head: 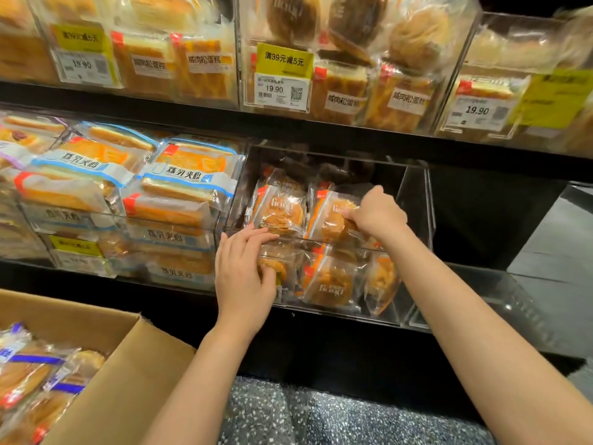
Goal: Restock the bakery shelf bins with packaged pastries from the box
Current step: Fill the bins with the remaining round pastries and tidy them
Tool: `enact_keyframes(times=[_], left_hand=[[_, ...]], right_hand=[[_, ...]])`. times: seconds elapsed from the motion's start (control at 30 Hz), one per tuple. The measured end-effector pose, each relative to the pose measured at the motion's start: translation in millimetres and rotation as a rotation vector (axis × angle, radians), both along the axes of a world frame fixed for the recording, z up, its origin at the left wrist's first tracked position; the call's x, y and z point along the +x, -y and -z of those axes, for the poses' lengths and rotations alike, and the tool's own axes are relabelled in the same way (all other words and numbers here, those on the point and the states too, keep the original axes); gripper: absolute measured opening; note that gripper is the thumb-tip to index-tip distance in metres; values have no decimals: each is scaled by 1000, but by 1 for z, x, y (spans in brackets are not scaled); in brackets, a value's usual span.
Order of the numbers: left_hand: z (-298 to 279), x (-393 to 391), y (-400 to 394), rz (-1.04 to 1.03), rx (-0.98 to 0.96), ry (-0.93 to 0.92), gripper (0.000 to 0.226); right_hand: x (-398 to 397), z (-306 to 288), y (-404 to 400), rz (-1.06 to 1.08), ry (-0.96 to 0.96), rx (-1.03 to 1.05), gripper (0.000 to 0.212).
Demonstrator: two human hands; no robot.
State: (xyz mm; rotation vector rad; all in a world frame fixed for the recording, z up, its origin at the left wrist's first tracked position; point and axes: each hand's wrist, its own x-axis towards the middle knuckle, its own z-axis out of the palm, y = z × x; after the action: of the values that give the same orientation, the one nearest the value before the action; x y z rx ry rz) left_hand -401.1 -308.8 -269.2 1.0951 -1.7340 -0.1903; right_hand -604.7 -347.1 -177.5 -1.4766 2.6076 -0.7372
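Observation:
A clear acrylic bin (414,200) on the middle shelf holds several round pastries in orange-and-clear wrappers. My right hand (377,213) reaches into the bin from above and pinches the top-right pastry pack (330,220). My left hand (244,274) lies against the bin's front wall, fingers straight, fingertips touching the lower edge of the top-left pastry pack (279,213) at the rim. More packs (330,284) show through the bin's front. The cardboard box (122,374) stands at the lower left with packaged pastries (29,374) in blue-striped wrappers inside.
Left of the bin, another bin (167,226) is stacked with blue-and-white cake packs. The upper shelf carries bins of cakes with price tags (282,88). Right of the worked bin, a clear compartment (500,293) shows no goods. Speckled floor (321,419) lies below.

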Motion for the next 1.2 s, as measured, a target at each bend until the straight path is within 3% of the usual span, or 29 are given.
enact_keyframes(times=[0.07,0.13,0.23,0.3,0.5,0.63,0.77,0.87,0.93,1.0,1.07,1.13,1.2], left_hand=[[-1,0,0,4,1,-2,45],[-1,2,0,10,3,-8,43],[-2,3,1,18,-6,-38,40],[-3,2,2,26,4,-68,40],[-7,6,0,83,71,-90,42],[-27,21,-8,225,216,-86,47],[-48,47,-14,327,402,-202,39],[-54,66,-16,351,510,-321,30],[-57,80,-16,338,618,-176,21],[-63,96,-15,325,785,233,17],[-69,111,-19,335,1025,589,31],[-71,124,-24,319,1236,682,38],[-64,138,-25,275,1240,684,41]], right_hand=[[13,-4,-1,1,-253,-140,66],[24,-5,-3,-168,-294,-199,73],[33,6,2,-425,-209,107,66],[32,12,6,-487,-186,301,56],[30,14,14,-441,-138,461,51],[33,11,6,-440,-90,298,50],[44,1,-3,-448,-252,-27,41],[66,-17,-15,-591,-49,-280,28],[83,-24,-23,-664,93,-366,21],[101,-26,-30,-731,119,-362,19],[118,-23,-34,-835,-22,-275,20],[135,-17,-37,-976,-151,-133,20],[152,-6,-41,-1096,-198,-23,21]])
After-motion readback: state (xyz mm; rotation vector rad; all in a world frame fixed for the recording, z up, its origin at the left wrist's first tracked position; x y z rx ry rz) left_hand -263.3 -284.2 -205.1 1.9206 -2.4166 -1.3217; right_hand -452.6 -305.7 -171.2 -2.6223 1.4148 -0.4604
